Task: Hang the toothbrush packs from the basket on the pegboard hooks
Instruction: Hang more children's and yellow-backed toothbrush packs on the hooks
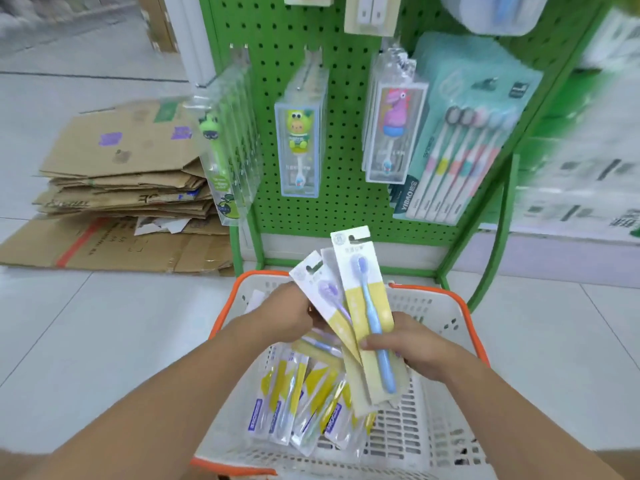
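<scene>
Head view: basket, white slotted plastic with orange rim, stands on the tiled floor directly below the green pegboard. Held just above the basket: a small fan of flat toothbrush packs, white card at the top with a hang slot, yellow band lower down. Front pack carries a blue brush with a lilac head and stands nearly upright, top end toward the pegboard's lower edge. Second pack, lilac brush, tilts to the left behind it, and the edge of a third card shows between the two. Right hand is above the basket's right half; thumb lies across the front pack's face over the brush handle, remaining fingers are hidden behind the card, so the grip is a pinch on the front pack. Left hand is above the basket's far left part; fingers curl round the lower edge of the second pack, fingertips hidden by the cards. More packs lie loose in the basket's left half, in clear wrappers with yellow and white cards, overlapping at mixed angles. On the pegboard above the basket hang a green frog brush box, a pink character box and, right of that, a teal multi-brush pack. Left of the basket, flattened cardboard is stacked on the floor.
</scene>
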